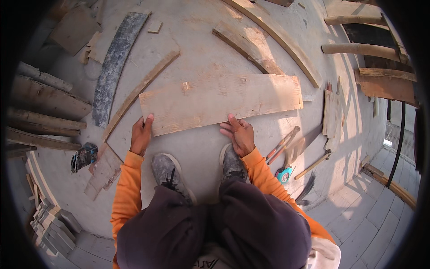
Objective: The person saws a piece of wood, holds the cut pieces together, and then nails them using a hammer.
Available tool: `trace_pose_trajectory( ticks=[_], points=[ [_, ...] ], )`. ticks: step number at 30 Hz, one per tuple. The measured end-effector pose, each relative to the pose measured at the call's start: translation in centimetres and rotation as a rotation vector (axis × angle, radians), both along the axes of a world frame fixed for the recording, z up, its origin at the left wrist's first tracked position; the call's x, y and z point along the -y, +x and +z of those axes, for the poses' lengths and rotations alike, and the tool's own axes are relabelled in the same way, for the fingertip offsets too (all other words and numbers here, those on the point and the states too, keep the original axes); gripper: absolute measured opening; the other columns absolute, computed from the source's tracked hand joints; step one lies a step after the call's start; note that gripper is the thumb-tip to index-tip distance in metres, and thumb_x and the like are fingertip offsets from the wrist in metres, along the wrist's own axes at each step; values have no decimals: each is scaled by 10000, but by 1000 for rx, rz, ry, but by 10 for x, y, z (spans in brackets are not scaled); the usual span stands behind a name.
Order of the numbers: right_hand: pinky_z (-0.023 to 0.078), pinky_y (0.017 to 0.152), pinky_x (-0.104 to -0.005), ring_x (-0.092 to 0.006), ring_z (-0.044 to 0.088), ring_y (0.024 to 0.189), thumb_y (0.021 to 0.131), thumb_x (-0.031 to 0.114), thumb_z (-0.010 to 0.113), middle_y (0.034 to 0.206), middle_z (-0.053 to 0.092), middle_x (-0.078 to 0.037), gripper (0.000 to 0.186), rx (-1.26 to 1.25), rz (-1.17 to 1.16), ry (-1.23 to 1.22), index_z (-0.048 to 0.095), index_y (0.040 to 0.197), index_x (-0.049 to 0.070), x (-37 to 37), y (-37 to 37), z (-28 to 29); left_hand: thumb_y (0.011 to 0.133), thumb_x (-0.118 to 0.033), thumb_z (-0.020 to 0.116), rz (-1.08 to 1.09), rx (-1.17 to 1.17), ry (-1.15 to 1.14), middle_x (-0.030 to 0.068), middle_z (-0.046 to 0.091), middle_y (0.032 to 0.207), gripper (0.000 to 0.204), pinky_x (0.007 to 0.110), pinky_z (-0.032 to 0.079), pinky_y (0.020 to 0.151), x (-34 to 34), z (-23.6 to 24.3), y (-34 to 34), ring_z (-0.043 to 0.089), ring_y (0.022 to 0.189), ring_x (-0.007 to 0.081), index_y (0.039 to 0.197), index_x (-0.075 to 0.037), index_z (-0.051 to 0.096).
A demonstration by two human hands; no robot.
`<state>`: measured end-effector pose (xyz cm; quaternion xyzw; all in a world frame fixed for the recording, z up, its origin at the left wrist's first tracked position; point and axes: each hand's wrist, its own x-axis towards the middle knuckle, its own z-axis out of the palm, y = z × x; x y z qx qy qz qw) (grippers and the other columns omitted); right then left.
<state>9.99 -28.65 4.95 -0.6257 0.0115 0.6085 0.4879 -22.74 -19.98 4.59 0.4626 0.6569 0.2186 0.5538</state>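
I hold a wide, pale wooden board crosswise in front of my feet. My left hand grips its left end, thumb on the top face. My right hand pinches the near edge right of the middle, with the thumb on top and fingers partly underneath. To the right of my right shoe lie red-handled pincers, a teal tape measure and a hammer. A long narrow wooden strip lies just beyond the board's left end.
A dusty dark plank lies to the left, with stacked boards beside it. Long timbers lie beyond the board on the concrete floor. Wooden rungs stand at the upper right. Stacked offcuts sit at the lower left.
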Motion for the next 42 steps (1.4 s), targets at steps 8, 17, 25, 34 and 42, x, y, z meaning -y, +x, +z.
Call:
trace_pose_trajectory(
  ticks=[8, 17, 25, 34, 42],
  points=[
    [595, 971, -390, -318, 673, 1081, 991, 178, 688, 1156, 585, -256, 517, -230, 44, -70, 418, 1166, -227, 35, -34, 14, 1053, -423, 566, 12, -29, -115, 83, 691, 1095, 511, 274, 459, 901, 26, 15, -54, 576, 988, 119, 1213, 56, 646],
    [617, 922, -353, -278, 691, 999, 986, 145, 688, 1051, 622, -214, 426, -168, 82, -10, 481, 1117, -203, 3, -31, -3, 1053, -449, 559, 113, 83, -77, 74, 672, 1195, 548, 267, 428, 994, 29, -2, -55, 575, 1060, 109, 1258, 55, 622],
    [636, 764, -316, -238, 711, 892, 958, 223, 739, 997, 665, -175, 392, 28, 187, -7, 610, 1029, -140, -32, 20, 4, 989, -456, 664, 102, -66, -134, 54, 695, 947, 532, 257, 475, 764, -2, -11, -7, 578, 829, 96, 1115, 60, 693],
    [535, 822, -406, -300, 678, 1003, 866, 216, 792, 1134, 713, -131, 225, 1222, 854, 713, 754, 1024, 60, -41, -6, 34, 803, -412, 873, 324, -170, -87, 53, 664, 750, 520, 270, 456, 552, -4, 3, 7, 551, 608, 94, 914, 67, 707],
    [422, 1023, -414, -259, 567, 1243, 830, 229, 802, 1287, 673, 19, 299, 1463, 1147, 1159, 776, 1126, 199, -70, -48, -13, 810, -296, 885, 314, 74, -77, 82, 698, 859, 487, 259, 488, 588, -5, -4, -7, 598, 684, 103, 1016, 103, 696]
  ],
)
